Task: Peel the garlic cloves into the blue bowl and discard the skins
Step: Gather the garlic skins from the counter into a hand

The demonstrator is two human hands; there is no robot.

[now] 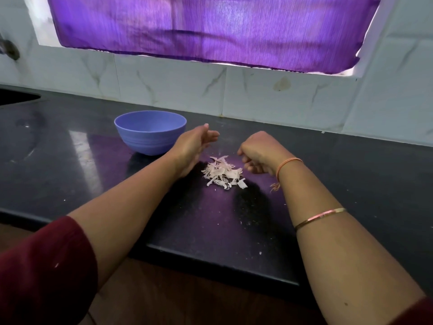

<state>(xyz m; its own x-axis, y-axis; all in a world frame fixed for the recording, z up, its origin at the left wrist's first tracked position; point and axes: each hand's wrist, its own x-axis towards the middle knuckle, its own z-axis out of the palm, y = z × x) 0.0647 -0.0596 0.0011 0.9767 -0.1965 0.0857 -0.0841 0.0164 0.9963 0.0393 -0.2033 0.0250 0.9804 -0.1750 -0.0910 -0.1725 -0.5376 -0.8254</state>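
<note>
left hand (194,146) open, right hand (260,151) curled (can't tell if holding anything) — flanking pale papery garlic-skin pile (223,172) on glossy black desk (70,160), round blue bowl (150,134) behind.

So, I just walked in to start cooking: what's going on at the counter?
A person has both hands at the black counter, either side of a small pile of garlic skins. The left hand is open beside the blue bowl. The right hand is curled next to the pile; whether it holds anything is unclear. The bowl's bottom is out of sight.
</note>
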